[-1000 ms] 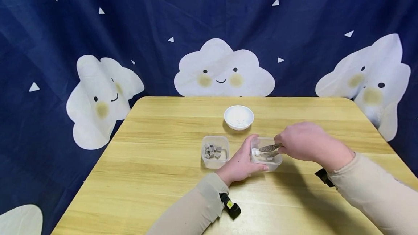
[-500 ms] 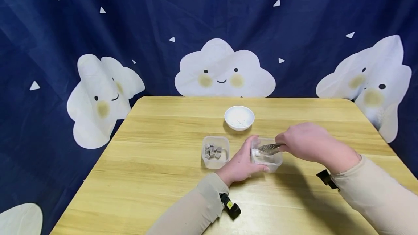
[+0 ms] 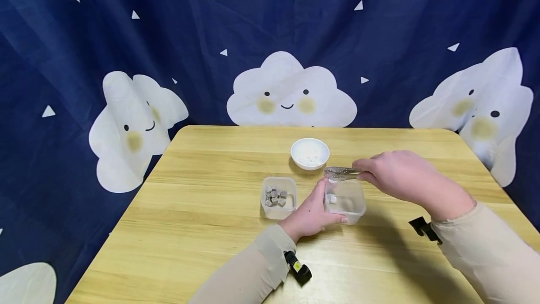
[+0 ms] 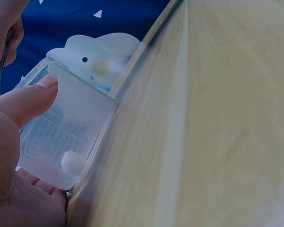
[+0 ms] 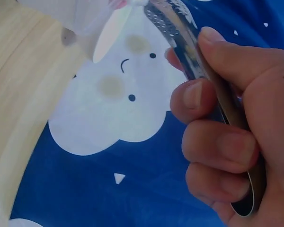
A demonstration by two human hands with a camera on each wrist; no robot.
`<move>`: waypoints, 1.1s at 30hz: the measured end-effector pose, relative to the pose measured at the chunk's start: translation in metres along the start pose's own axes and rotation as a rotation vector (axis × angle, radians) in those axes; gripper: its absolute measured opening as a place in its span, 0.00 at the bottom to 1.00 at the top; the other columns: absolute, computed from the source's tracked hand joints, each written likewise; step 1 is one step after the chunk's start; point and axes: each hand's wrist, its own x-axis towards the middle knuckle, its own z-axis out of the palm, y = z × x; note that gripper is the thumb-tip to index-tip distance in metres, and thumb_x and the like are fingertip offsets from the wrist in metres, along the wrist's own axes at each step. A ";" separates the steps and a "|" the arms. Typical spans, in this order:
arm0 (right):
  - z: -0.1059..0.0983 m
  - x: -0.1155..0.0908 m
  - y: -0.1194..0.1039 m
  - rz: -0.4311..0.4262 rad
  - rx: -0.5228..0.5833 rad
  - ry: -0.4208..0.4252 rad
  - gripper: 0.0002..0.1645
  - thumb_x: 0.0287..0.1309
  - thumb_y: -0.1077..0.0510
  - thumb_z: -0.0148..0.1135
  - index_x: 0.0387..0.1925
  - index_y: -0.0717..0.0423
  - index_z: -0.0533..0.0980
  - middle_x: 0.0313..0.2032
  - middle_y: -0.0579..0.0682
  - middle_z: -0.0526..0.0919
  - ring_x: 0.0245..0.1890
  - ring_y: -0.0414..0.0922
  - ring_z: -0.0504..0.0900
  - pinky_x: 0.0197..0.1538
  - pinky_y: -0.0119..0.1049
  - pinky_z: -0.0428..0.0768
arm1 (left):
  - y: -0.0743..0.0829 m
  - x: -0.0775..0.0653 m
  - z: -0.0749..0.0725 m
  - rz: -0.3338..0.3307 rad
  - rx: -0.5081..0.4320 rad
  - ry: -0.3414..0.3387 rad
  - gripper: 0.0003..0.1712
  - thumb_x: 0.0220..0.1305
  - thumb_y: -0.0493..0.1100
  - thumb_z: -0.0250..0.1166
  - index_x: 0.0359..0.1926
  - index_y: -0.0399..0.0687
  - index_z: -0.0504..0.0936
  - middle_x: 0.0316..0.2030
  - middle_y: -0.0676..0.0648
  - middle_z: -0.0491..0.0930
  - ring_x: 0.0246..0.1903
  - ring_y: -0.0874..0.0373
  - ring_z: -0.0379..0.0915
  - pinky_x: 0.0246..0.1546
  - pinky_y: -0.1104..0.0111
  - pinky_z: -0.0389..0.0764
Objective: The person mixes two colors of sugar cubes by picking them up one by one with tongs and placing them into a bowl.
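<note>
My left hand (image 3: 310, 212) grips the right-hand clear plastic container (image 3: 356, 215), thumb along the near side and fingers round the left side. Inside it, a small white piece (image 3: 332, 199) lies at the left; the left wrist view shows this rounded white piece (image 4: 73, 163) through the wall. My right hand (image 3: 401, 177) holds metal tongs (image 3: 343, 173) with perforated ends, its fingers curled round the handles in the right wrist view. The tongs' ends are over the container's far left corner, pressed close together, with a bit of white (image 5: 139, 2) at their tips.
A second clear container (image 3: 278, 215) stands to the left, holding several grey cubes (image 3: 275, 196). Behind both containers is a white bowl (image 3: 309, 165) with small dark marks inside. The wooden table (image 3: 190, 210) ends at a blue curtain (image 3: 253, 8) printed with clouds.
My right hand has lifted the tongs out of the container, up and away toward the bowl, with a bit of white at the tips. My left hand keeps its grip on the container.
</note>
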 end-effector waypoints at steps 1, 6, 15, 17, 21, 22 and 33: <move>0.001 0.001 0.001 0.003 0.010 0.006 0.06 0.64 0.53 0.68 0.43 0.43 0.82 0.28 0.37 0.83 0.24 0.42 0.81 0.28 0.52 0.80 | 0.000 0.000 0.000 -0.002 0.001 -0.001 0.58 0.53 0.52 0.80 0.76 0.63 0.52 0.68 0.58 0.65 0.62 0.65 0.64 0.67 0.65 0.63; 0.007 0.010 0.006 0.011 0.035 0.032 0.04 0.67 0.53 0.66 0.42 0.42 0.81 0.25 0.35 0.80 0.23 0.39 0.77 0.26 0.49 0.77 | 0.000 -0.001 0.001 -0.006 -0.013 -0.005 0.59 0.53 0.52 0.80 0.77 0.66 0.50 0.70 0.58 0.63 0.63 0.64 0.64 0.67 0.63 0.63; 0.023 0.030 0.023 0.052 0.032 0.091 0.06 0.67 0.53 0.65 0.44 0.46 0.82 0.26 0.39 0.81 0.24 0.42 0.78 0.26 0.49 0.77 | -0.002 0.000 0.001 -0.004 -0.012 -0.005 0.63 0.51 0.51 0.81 0.79 0.62 0.48 0.68 0.55 0.66 0.60 0.63 0.67 0.66 0.63 0.65; 0.027 0.035 0.026 0.071 0.039 0.076 0.05 0.68 0.52 0.65 0.43 0.45 0.81 0.27 0.40 0.80 0.24 0.43 0.78 0.26 0.49 0.76 | -0.002 0.001 0.001 -0.001 -0.008 -0.005 0.63 0.51 0.51 0.81 0.79 0.62 0.48 0.68 0.55 0.66 0.60 0.63 0.67 0.66 0.62 0.65; 0.038 0.043 0.033 0.094 0.044 0.063 0.05 0.69 0.50 0.63 0.41 0.45 0.80 0.25 0.41 0.79 0.24 0.45 0.78 0.26 0.51 0.76 | -0.002 0.001 0.000 0.003 0.005 -0.004 0.62 0.52 0.52 0.81 0.79 0.61 0.48 0.68 0.56 0.65 0.61 0.64 0.65 0.66 0.62 0.64; 0.040 0.045 0.035 0.097 0.045 0.063 0.05 0.69 0.50 0.63 0.40 0.46 0.79 0.25 0.41 0.79 0.24 0.46 0.79 0.26 0.52 0.76 | -0.002 0.001 0.000 0.002 0.006 -0.003 0.62 0.52 0.52 0.81 0.79 0.61 0.48 0.69 0.56 0.65 0.62 0.64 0.65 0.67 0.62 0.64; 0.059 0.055 0.042 0.127 0.045 0.054 0.05 0.69 0.51 0.63 0.40 0.46 0.79 0.25 0.43 0.79 0.25 0.48 0.80 0.27 0.54 0.76 | 0.000 -0.001 0.000 -0.014 -0.004 -0.001 0.62 0.53 0.51 0.81 0.79 0.63 0.49 0.70 0.58 0.65 0.62 0.64 0.65 0.66 0.63 0.64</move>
